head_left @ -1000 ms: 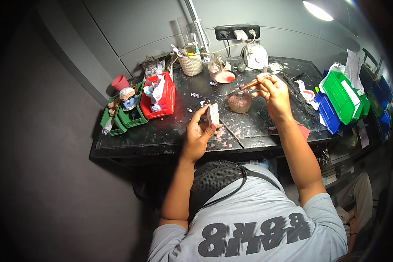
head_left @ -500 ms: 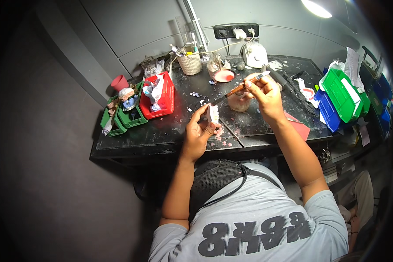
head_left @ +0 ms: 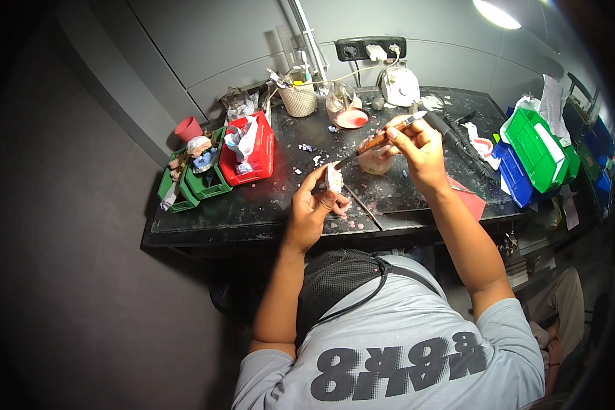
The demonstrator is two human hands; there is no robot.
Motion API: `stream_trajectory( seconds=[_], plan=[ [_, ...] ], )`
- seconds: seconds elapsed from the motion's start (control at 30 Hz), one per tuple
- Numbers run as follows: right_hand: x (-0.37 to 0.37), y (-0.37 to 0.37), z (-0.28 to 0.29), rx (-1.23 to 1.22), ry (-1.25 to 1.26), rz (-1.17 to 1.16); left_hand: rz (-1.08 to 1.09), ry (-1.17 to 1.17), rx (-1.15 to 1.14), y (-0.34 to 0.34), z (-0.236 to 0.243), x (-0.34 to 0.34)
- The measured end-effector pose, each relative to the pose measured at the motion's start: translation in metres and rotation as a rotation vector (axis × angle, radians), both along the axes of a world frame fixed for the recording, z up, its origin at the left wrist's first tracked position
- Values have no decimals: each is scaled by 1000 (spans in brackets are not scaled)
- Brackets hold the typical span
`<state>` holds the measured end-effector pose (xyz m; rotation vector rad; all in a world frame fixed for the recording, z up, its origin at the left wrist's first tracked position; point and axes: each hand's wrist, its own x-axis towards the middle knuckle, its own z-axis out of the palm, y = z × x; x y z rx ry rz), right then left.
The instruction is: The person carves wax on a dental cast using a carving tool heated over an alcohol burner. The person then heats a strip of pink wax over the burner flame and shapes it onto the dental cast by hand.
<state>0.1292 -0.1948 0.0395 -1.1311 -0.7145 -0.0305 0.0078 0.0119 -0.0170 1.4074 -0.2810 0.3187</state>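
A small whitish dental model (head_left: 334, 179) is pinched in my left hand (head_left: 311, 212), fingers behind it and thumb in front, above the front of the black workbench. My right hand (head_left: 420, 156) grips a wax knife (head_left: 372, 143) by its brown wooden handle. Its pale, broad end points up past my fingers, while the thin dark end slants down to the model's upper edge; whether it touches cannot be made out. Behind the knife stands a round, pinkish-stained container (head_left: 374, 164), partly covered. Below my hands a thin dark rod (head_left: 365, 208) lies among pink scraps.
Green bins (head_left: 208, 190) with dental models and a red bin (head_left: 261, 164) stand left. Behind are a tool cup (head_left: 298, 102), a glass jar (head_left: 337, 98) and a pink-filled dish (head_left: 352, 118). A black hose (head_left: 465, 150), green bin (head_left: 529, 150) and blue bin (head_left: 514, 174) lie right.
The dental model has turned slightly in my left hand, showing a different side. The wax knife has shifted a little with my right hand, its thin end staying by the model's top.
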Motion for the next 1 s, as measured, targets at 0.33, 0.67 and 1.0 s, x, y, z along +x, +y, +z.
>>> stream_trajectory(
  seconds=[0.33, 0.67, 1.0],
  plan=[
    [-3, 1, 1, -1, -16, 28, -1, 4, -11, -1, 0, -1],
    [-1, 3, -1, -15, -13, -25, 22, 4, 18, -2, 3, -1],
    [-1, 0, -2, -18, -41, 111, 5, 4, 4, 0, -1, 1]
  ],
)
